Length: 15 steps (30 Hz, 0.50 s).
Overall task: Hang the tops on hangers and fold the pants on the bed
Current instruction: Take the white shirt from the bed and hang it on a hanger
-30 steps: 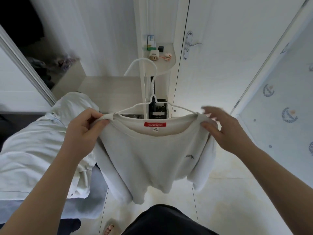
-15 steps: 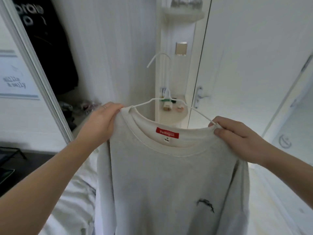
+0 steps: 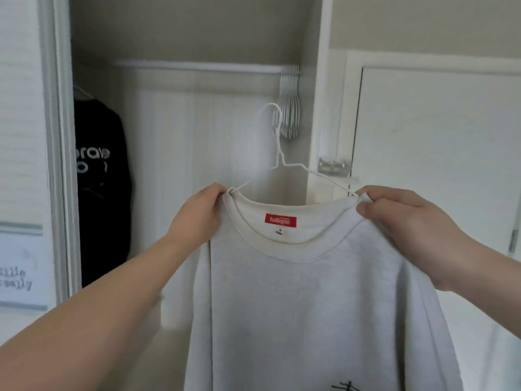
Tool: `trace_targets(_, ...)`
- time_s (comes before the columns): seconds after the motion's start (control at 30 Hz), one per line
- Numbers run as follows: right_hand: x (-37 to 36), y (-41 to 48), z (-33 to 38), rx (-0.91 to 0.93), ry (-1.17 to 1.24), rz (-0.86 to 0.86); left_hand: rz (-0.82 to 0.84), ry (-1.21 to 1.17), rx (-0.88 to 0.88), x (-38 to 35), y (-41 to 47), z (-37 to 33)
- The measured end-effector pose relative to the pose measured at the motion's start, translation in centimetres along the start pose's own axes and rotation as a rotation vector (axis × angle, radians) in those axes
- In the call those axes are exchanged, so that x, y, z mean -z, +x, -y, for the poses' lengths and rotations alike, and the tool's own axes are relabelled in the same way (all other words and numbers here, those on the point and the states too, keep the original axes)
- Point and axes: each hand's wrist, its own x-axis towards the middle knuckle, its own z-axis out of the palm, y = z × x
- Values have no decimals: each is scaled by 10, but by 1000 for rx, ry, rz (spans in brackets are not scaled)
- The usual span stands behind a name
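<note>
Pinching the top (image 3: 296, 292) at both shoulders, the fingers of the left hand (image 3: 197, 218) curl round the collar's left end and those of the right hand (image 3: 400, 221) round its right end. The top is held in the air before the closet (image 3: 197, 122), collar up, long axis vertical, shoulder line level from left to right, red label (image 3: 280, 220) facing the camera. The hanger (image 3: 277, 142) sits inside the collar; its hook points up, below the rail (image 3: 197, 67) and apart from it. Spare hangers (image 3: 289, 108) hang at the rail's right end, and a black garment (image 3: 101, 179) hangs at the closet's left side.
</note>
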Motion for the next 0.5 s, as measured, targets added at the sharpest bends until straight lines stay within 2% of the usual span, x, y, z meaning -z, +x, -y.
trace_targets(0.17, -36, 81, 44, 31, -16, -115, -3, 29, 135, 28, 76, 46)
trace_targets(0.23, -49, 113, 56, 65, -10, -183, 1, -17, 91, 39, 93, 52)
trace_targets(0.33, -73, 167, 76, 128, -62, -260, -12, -154, -1, 55, 115, 53)
trace_targets(0.5, -123, 252, 107, 168, -99, -312, -19, -464, -26, 80, 141, 48)
